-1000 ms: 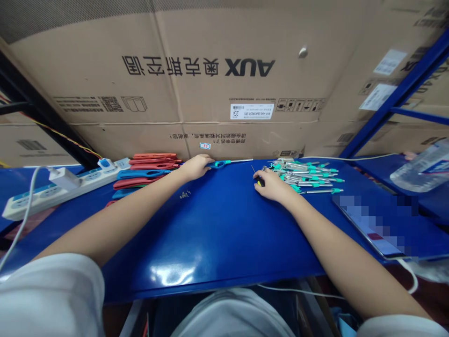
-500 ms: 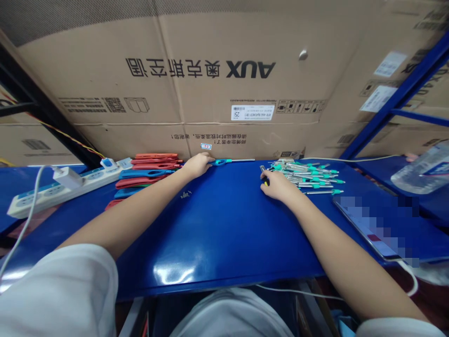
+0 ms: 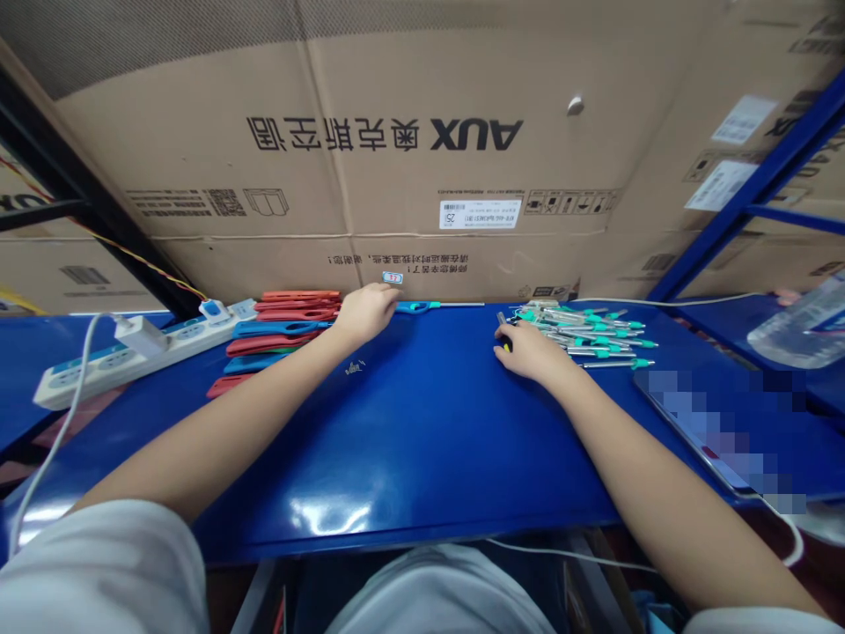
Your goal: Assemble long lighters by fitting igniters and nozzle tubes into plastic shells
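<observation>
At the back of the table, my left hand is closed over the handle end of a blue stick lighter. The lighter's thin metal tube points right, and the rest of its handle is hidden behind my fingers. My right hand is closed round a small tool with a black and yellow grip and a metal tip; its kind is unclear. Just beyond that hand lies a pile of metal tubes with green ends. Left of my left hand, red, blue and orange lighter handles lie stacked.
A white power strip with plugs and cables stands at the left. A phone lies at the right, and a clear plastic bottle is beyond it. Cardboard walls the back. Tiny metal bits lie on the blue table.
The whole view has shifted slightly. My left hand has slid a little left along the lighter. My right hand keeps its hold on the small tool.
</observation>
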Tool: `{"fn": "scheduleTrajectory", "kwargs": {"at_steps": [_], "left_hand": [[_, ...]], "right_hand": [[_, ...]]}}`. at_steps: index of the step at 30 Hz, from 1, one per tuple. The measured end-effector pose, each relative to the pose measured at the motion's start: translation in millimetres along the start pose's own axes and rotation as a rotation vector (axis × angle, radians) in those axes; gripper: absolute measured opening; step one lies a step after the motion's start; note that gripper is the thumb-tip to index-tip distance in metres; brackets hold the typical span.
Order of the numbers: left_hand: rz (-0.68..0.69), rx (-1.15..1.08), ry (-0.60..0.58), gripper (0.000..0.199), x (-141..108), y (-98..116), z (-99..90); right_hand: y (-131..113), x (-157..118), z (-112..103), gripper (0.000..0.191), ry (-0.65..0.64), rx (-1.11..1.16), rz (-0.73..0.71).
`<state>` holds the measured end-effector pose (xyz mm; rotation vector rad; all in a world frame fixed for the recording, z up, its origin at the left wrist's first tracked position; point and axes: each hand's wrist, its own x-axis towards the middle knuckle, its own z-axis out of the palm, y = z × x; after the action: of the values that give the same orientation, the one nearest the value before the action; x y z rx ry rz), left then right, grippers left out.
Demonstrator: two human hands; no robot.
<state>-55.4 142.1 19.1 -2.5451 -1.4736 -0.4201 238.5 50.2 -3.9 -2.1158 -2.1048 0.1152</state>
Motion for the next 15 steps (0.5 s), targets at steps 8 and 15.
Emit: {"fn": "scheduleTrajectory", "kwargs": {"at_steps": [8,15], "left_hand": [[-0.309,0.109,0.027,0.054,-20.5,-52.6,-56.5],[-0.467,0.147,-0.218,0.052,-22.9,-109.3,-61.4]], "right_hand": [[-11.1,-3.3,-8.9,0.032,0.17,0.033,-0.071],[-23.7,-12.5,-15.3,0.036,0.183,0.021,-0.038]]}}
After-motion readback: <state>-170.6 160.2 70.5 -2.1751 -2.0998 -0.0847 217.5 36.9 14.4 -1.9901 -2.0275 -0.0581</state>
